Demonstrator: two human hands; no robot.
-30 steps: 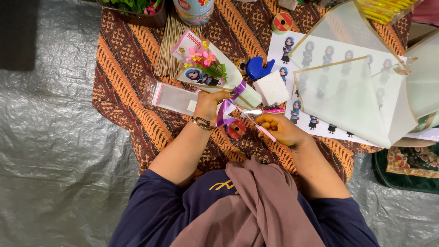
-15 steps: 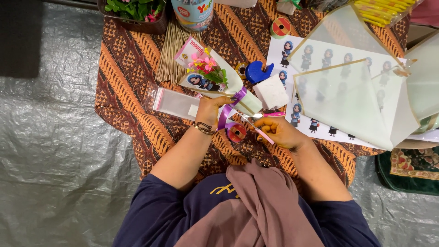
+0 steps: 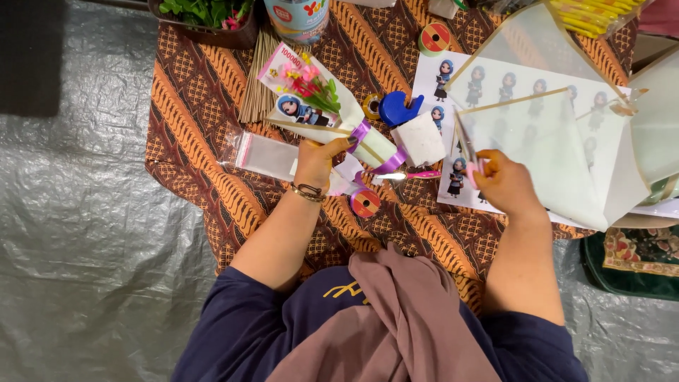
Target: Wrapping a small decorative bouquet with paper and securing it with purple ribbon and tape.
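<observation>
Head view: one wrapped bouquet [image 3: 318, 106] with purple ribbon, two red tape rolls [image 3: 365, 203], one blue dispenser [image 3: 398, 108], one sticker sheet [image 3: 453, 106]. The bouquet's stem end sits inside the left hand [image 3: 322, 159], which is closed around it, wrist bent inward; the rest extends up and left of that hand. The right hand [image 3: 506, 185], well apart to the right, pinches pink-handled scissors [image 3: 467, 152], fingers curled.

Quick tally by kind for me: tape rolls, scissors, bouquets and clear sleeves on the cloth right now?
Tape rolls: 3 (red-orange near the left hand at, red-orange at the top, yellow)
Scissors: 1, in the right hand at
Wrapped bouquets: 1, ribbon-tied
Clear sleeves: 1
Total: 6
</observation>
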